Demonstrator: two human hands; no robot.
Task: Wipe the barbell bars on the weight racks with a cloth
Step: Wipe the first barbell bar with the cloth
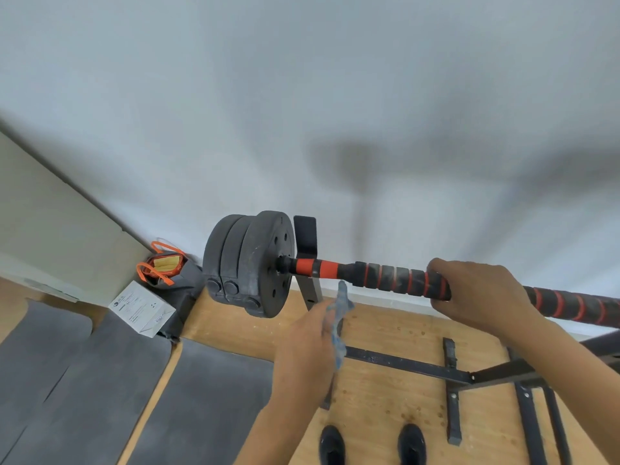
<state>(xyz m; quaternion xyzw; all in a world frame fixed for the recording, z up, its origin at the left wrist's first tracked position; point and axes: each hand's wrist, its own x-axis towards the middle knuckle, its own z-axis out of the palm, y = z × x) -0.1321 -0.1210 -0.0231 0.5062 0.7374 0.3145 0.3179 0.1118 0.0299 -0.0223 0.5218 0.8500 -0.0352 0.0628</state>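
A black barbell bar (385, 278) with red spiral stripes and an orange section lies across a dark metal rack (307, 243) by the white wall. Three dark weight plates (248, 263) sit on its left end. My right hand (483, 293) grips the bar from above, right of the rack hook. Below the bar's orange section, my left hand (308, 344) holds a crumpled blue cloth (340, 317). The cloth hangs just under the bar and does not touch it.
The rack's black base bars (436, 367) spread over the wooden floor under the bar. My two dark shoes (369, 444) stand at the bottom. Grey mats (84, 380) cover the floor at left. A white box (142, 308) and an orange-strapped bag (167, 266) lie by the wall.
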